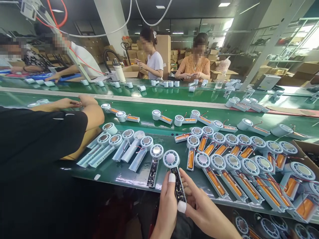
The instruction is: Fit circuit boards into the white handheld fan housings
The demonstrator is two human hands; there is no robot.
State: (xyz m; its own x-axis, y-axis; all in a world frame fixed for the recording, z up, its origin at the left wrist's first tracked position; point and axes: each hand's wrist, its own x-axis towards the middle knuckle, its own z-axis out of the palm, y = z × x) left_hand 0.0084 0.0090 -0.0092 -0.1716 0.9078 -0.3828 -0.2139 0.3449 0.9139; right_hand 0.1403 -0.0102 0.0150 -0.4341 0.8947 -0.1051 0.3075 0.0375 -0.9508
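Note:
Between my two hands, just past the table's front edge, is a light blue handheld fan (170, 159) with a round head and a black circuit board showing in its handle. My left hand (166, 202) grips the handle's left side, its white-covered thumb on the board's upper part. My right hand (199, 202) holds the lower right side, with a white-covered thumb near the handle's bottom end. Another fan with an exposed board (153, 171) lies on the table just left of the held one. The fingers behind the handle are partly hidden.
Several fans with orange batteries (219, 162) crowd the right; several closed-handle fans (104, 154) lie left. More fans stand on the green belt (139, 106). A co-worker in black (42, 136) is close at left. A cardboard box (305, 149) is at right. People sit opposite.

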